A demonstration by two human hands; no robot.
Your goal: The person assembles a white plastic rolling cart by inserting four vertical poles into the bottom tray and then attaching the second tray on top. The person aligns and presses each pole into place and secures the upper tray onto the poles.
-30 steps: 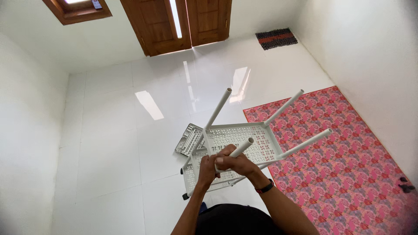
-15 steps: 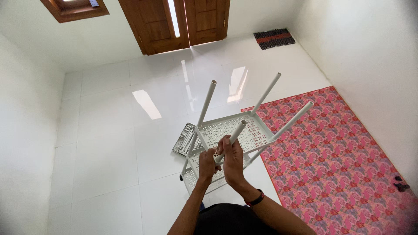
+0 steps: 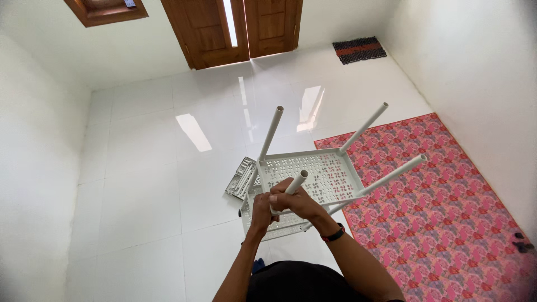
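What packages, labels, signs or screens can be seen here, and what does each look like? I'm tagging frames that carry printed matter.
None can be made out: no package, label, sign or screen shows.
Both hands, left hand and right hand, grip one tube of a white perforated plastic rack, which looks plain.
A patterned pink mat lies on the white floor to the right.

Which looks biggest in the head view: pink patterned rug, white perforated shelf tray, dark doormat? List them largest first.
1. Pink patterned rug
2. White perforated shelf tray, though it sits nearer the camera
3. Dark doormat, farthest away, so its true size is unsure
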